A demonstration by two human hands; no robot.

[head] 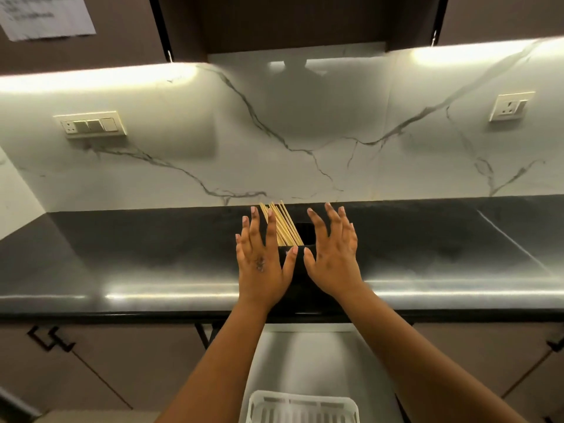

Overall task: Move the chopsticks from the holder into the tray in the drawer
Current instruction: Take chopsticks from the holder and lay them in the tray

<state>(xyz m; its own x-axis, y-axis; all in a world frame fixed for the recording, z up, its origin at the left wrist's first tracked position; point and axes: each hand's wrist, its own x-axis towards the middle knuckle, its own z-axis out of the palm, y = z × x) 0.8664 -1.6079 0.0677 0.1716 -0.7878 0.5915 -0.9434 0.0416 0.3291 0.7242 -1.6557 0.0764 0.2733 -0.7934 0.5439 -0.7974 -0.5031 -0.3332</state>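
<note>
A black holder (300, 264) stands on the dark countertop near its front edge. Several pale wooden chopsticks (282, 224) lean to the left inside it. My left hand (264, 254) hovers flat at the holder's left side, fingers spread, partly covering the chopsticks. My right hand (334, 251) hovers at the holder's right side, fingers spread too. Neither hand holds anything. Below the counter a drawer (305, 361) is pulled out, and a white slotted tray (302, 407) lies in it at the bottom edge of the view.
The dark glossy countertop (122, 254) runs left and right. A marble backsplash (274, 132) rises behind it with a switch plate (91, 125) at left and a socket (511, 106) at right. Cabinet doors flank the drawer.
</note>
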